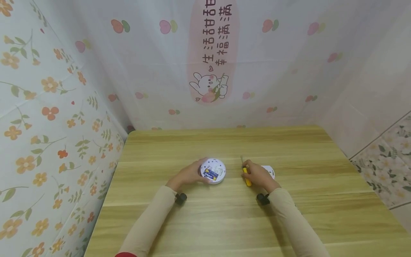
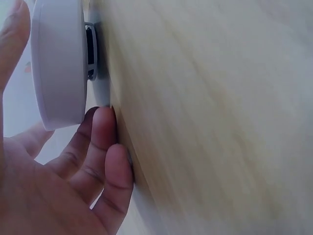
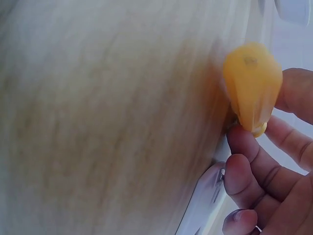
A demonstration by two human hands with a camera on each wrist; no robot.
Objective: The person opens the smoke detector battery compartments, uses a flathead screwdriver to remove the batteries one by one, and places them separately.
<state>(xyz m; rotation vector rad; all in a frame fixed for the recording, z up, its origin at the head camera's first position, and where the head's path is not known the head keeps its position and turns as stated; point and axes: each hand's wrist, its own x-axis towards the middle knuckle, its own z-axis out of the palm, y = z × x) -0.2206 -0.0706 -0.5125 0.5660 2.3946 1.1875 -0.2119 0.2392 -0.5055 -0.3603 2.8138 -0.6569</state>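
My left hand (image 1: 190,172) grips a round white smoke detector (image 1: 221,170) by its left side, thumb and fingers around the edge. The detector's back faces up, with small holes and a blue-and-white label on it. In the left wrist view, a dark vented part projects from the detector (image 2: 58,63) towards the table. My right hand (image 1: 259,175) holds a yellow-handled screwdriver (image 1: 248,181), its thin shaft pointing away from me. Partly hidden behind that hand, a white mounting plate (image 1: 270,170) lies on the table.
The wood-grain table (image 1: 208,221) carries all of these things. A printed curtain (image 1: 154,78) hangs behind its far edge, and a flowered curtain (image 1: 57,142) runs along the left. Dark camera mounts sit at both wrists.
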